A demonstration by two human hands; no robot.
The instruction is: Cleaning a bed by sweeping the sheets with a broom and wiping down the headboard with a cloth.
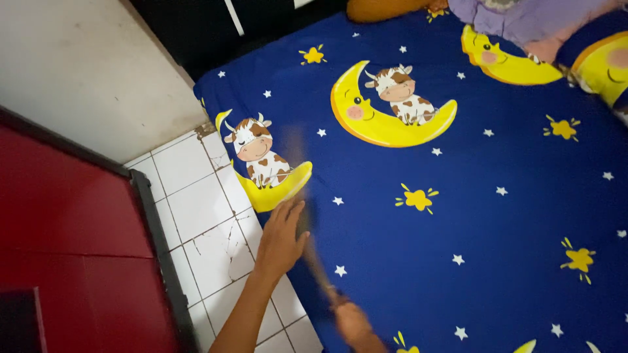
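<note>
Left hand (282, 234) lay open-palmed on blue bedsheet (458, 216) near mattress edge; right hand (352, 321) clenched blurred stick-like brush (313, 252). Step judged: sweeping sheet. Next stroke called for steadying fabric.

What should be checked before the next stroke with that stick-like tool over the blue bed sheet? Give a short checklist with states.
1. Right hand grips the tool: ok, though blurred.
2. Left hand touches the tool: cannot tell; it is beside it.
3. Kind of tool: cannot tell, motion blur.
4. Blue sheet lies flat near the hands: ok.
5. Sheet surface free of loose items there: ok.
6. Pillows apart from the tool: ok.
</note>
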